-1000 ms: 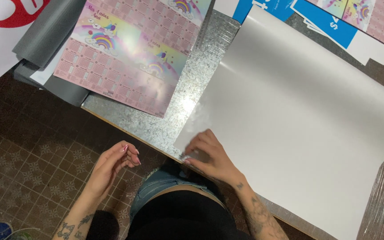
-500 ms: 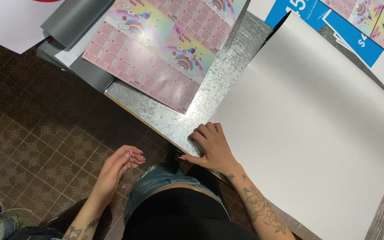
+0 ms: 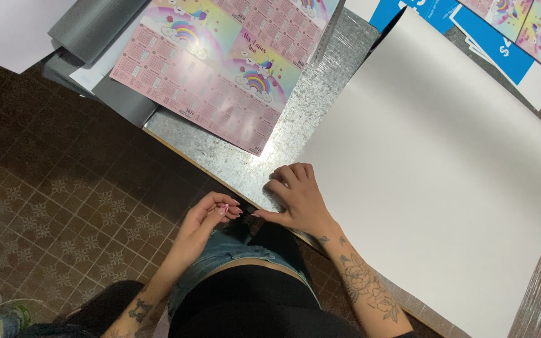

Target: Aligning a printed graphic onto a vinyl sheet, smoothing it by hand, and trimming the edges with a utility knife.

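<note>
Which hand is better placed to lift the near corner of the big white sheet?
Right. The right hand already lies flat on the white sheet at its near corner, while the left hand hangs off the metal table, over the floor, fingers curled.

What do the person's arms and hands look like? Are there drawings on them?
Yes! Both arms are bare, with no sleeves. The right forearm has dark flower tattoos, and the left forearm has some dark tattoo lines near the elbow. The left hand has long pink nails. The right hand wears no rings that show.
</note>
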